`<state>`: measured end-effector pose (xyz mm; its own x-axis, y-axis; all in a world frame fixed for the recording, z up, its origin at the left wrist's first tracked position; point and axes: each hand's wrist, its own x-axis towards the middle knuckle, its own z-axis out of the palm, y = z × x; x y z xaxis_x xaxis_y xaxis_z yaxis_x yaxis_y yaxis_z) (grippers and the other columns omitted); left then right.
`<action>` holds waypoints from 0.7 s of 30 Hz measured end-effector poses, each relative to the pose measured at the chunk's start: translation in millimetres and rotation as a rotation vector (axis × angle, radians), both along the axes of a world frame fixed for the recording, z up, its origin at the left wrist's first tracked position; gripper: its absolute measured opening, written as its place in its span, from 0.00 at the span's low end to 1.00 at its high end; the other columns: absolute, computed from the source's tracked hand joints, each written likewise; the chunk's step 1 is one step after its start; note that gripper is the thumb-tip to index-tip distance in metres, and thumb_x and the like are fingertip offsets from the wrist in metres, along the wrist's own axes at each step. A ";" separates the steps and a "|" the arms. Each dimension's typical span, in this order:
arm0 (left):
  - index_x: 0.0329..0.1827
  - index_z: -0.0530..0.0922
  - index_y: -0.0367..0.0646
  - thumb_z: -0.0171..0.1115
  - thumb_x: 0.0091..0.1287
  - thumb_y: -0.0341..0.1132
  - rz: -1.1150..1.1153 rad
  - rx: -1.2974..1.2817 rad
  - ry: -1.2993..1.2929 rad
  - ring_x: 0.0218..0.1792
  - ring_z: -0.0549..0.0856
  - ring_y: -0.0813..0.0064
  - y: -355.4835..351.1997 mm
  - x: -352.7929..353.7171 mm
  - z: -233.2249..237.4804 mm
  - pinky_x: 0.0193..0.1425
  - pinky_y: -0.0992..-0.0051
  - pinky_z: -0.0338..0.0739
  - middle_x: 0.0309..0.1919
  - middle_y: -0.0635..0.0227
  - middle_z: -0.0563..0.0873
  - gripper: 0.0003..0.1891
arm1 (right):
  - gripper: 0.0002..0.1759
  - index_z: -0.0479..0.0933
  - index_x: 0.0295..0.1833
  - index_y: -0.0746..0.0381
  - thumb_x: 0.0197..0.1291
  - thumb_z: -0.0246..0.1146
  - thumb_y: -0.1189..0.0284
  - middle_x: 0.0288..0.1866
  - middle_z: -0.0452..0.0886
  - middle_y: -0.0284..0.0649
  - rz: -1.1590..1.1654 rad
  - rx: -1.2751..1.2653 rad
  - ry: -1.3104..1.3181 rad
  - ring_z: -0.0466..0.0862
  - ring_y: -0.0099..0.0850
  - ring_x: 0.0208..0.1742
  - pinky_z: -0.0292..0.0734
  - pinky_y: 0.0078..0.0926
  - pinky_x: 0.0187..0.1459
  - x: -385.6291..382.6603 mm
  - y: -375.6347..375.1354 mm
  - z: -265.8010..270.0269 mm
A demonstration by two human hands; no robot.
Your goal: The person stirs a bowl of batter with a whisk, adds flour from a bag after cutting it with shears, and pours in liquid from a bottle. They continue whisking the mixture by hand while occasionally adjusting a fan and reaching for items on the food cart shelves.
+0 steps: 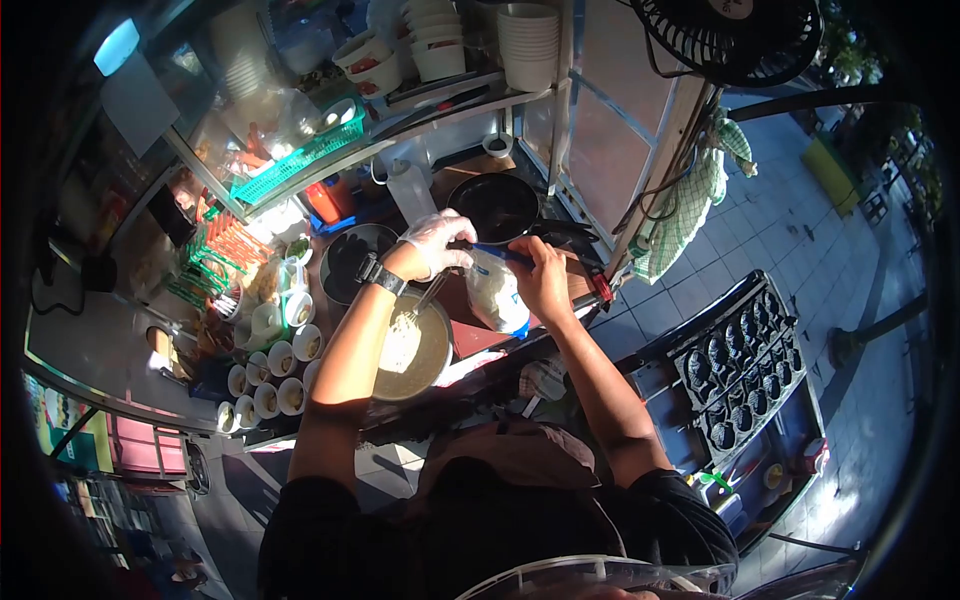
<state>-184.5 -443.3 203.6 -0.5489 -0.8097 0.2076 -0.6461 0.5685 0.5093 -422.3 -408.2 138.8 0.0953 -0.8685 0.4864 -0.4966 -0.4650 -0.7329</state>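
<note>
Bag (497,293) between left hand (438,240), right hand (541,277); over bowl (443,362).

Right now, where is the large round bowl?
The bowl sits left of centre in the head view, just below the gloved left hand, beside the white bag held by the right hand, with small cups to its left.

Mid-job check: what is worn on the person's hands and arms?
The left hand wears a thin, clear disposable glove, with a black wristwatch on that wrist. The right hand has no glove. Both forearms are uncovered; black short sleeves end above the elbows.
</note>
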 end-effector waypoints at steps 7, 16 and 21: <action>0.42 0.83 0.37 0.67 0.56 0.24 -0.055 0.008 0.216 0.44 0.88 0.55 -23.0 12.4 -83.5 0.50 0.61 0.84 0.43 0.58 0.85 0.10 | 0.14 0.84 0.49 0.58 0.56 0.73 0.73 0.44 0.89 0.37 0.001 0.098 0.086 0.82 0.39 0.52 0.66 0.47 0.59 -10.7 4.2 5.5; 0.27 0.88 0.44 0.66 0.58 0.35 -0.105 -0.373 0.150 0.33 0.87 0.60 17.3 -42.4 -20.8 0.40 0.61 0.81 0.27 0.63 0.87 0.06 | 0.11 0.85 0.40 0.61 0.51 0.76 0.71 0.38 0.90 0.39 -0.076 0.203 -0.061 0.86 0.41 0.43 0.79 0.40 0.49 -57.0 -1.5 10.8; 0.30 0.89 0.48 0.65 0.61 0.35 -0.039 -0.307 0.080 0.36 0.86 0.60 8.8 -40.4 -36.8 0.43 0.61 0.81 0.28 0.64 0.87 0.06 | 0.11 0.86 0.42 0.57 0.53 0.75 0.69 0.37 0.88 0.35 -0.073 0.139 0.058 0.84 0.38 0.47 0.69 0.48 0.58 -57.0 -4.9 -13.6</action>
